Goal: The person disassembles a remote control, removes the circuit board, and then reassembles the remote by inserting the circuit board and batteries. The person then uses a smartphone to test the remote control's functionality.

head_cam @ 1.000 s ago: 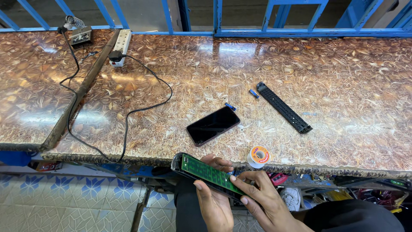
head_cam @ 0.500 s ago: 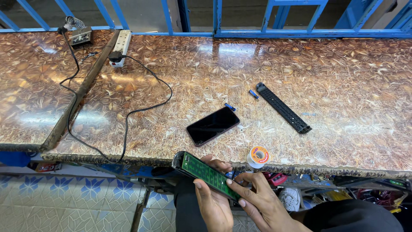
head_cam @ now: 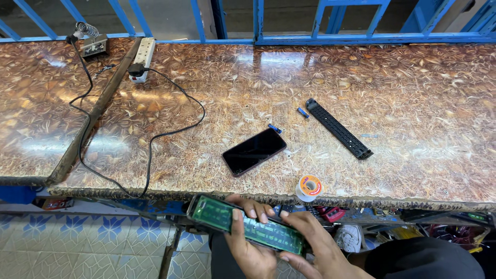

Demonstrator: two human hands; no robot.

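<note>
A long green circuit board in a dark shell [head_cam: 219, 214] is held below the table's front edge, slanting down to the right. My left hand [head_cam: 249, 245] grips it from underneath, thumb on top near the middle. My right hand [head_cam: 315, 248] holds its lower right end, fingers over the board. On the table lie a black phone [head_cam: 254, 151] face up, a long black slotted cover [head_cam: 338, 128], two small blue batteries [head_cam: 275, 128] [head_cam: 303, 112] and a spool of solder wire [head_cam: 309, 187] near the front edge.
A white power strip [head_cam: 142, 57] with a black cable [head_cam: 155, 137] sits at the back left. A soldering iron stand [head_cam: 93, 44] is on the neighbouring table. A blue railing [head_cam: 258, 36] runs along the back. Tools and clutter [head_cam: 330, 213] sit under the table.
My hands have shifted slightly on the board; the right hand moved a little further over its right end. Things on the table have not moved.
</note>
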